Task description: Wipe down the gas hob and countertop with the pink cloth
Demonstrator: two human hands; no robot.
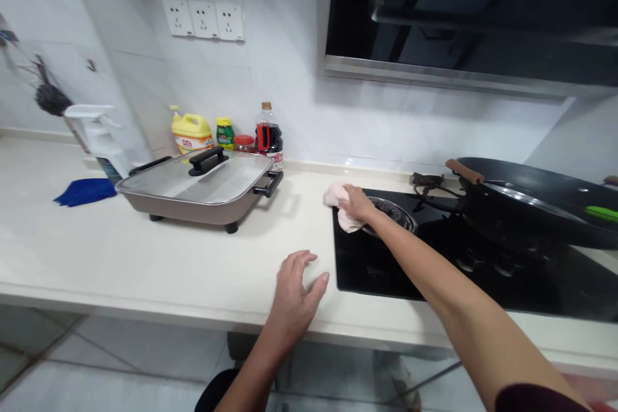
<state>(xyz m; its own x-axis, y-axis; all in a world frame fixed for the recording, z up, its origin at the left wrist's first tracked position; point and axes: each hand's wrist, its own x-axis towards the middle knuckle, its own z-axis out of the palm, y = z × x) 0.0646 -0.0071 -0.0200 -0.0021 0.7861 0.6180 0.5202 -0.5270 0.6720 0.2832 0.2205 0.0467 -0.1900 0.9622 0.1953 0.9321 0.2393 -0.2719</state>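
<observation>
My right hand (357,203) is closed on a pale pink cloth (348,221), pressing it at the back left corner of the black glass stove (376,270). Beside that hand lies a round burner (398,215), partly covered by my forearm. My left hand (295,290) holds nothing; its fingers and thumb are apart over the front of the white countertop (193,257), just left of the stove's edge.
An electric pan (193,199) with a glass lid stands on the left. Behind it are a yellow jug (192,132), a green bottle (224,133) and a dark sauce bottle (269,135). A spray bottle (103,141) and blue cloth (87,191) lie further left. A large wok (531,199) occupies the right burner, beneath the range hood (458,19).
</observation>
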